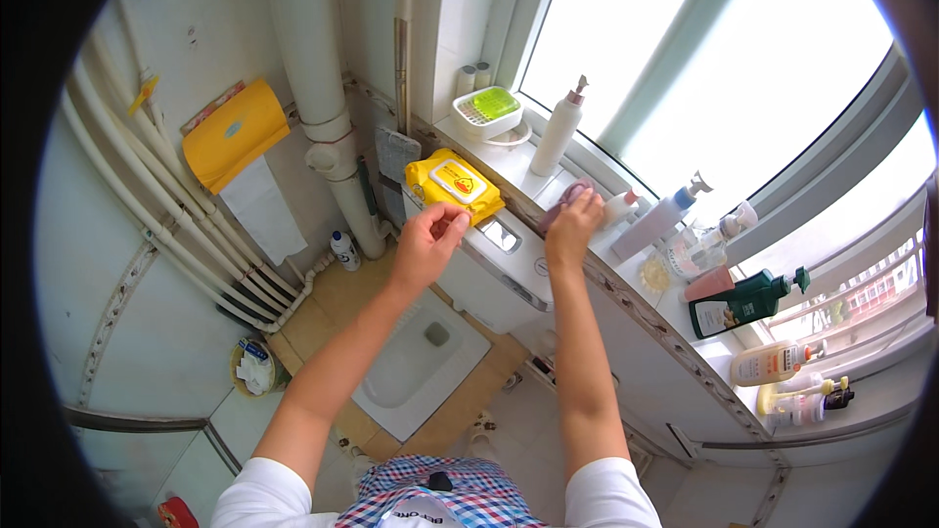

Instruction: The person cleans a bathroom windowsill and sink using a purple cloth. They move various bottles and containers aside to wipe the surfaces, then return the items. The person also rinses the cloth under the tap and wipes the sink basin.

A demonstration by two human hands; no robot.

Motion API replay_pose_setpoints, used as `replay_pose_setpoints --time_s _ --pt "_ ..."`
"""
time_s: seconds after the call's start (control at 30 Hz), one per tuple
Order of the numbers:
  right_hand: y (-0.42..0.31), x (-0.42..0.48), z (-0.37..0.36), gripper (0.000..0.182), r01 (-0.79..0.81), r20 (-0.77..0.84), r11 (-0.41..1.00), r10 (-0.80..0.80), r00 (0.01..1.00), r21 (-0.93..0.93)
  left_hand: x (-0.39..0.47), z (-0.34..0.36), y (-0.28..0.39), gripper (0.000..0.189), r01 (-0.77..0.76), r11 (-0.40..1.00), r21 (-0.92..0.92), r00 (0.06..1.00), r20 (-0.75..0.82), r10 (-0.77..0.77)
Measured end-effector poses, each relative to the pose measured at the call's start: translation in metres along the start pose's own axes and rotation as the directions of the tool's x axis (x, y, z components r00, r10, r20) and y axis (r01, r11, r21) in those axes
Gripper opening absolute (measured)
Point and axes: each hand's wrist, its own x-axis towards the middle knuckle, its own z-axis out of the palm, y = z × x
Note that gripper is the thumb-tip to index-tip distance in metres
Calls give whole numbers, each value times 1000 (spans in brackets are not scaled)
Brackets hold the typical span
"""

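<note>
My right hand rests over a crumpled mauve cloth on the tiled window sill. Close beside those fingers is a small pale bottle with a pink cap. My left hand hovers at the near side of a yellow pack of wipes, its fingers curled and thumb against the index finger. Nothing shows between them; whether they touch the pack cannot be told. The pack, with a white lid and a duck picture, lies on a white toilet cistern. A white pump bottle stands on the sill.
A white soap dish holds a green piece. Several bottles, among them a dark green pump bottle, line the sill rightward. Below are a squat toilet, a waste bin and a small white bottle. Pipes run along the left wall.
</note>
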Motion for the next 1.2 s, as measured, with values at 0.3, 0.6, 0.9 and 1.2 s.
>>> replay_pose_setpoints --time_s 0.3,0.6,0.9,1.2 --pt "18 5 46 50 -69 47 987 76 996 -148 92 58 -27 30 -59 980 190 997 58 48" --pt "10 29 51 49 2 137 934 -54 989 358 158 102 -47 56 -83 942 325 996 43 73" --pt "16 -17 1 59 -29 215 997 13 976 72 172 102 -48 65 -170 838 518 978 -14 207" --pt "8 3 13 61 34 167 999 -36 985 11 201 112 -60 57 -211 793 572 965 -4 260"
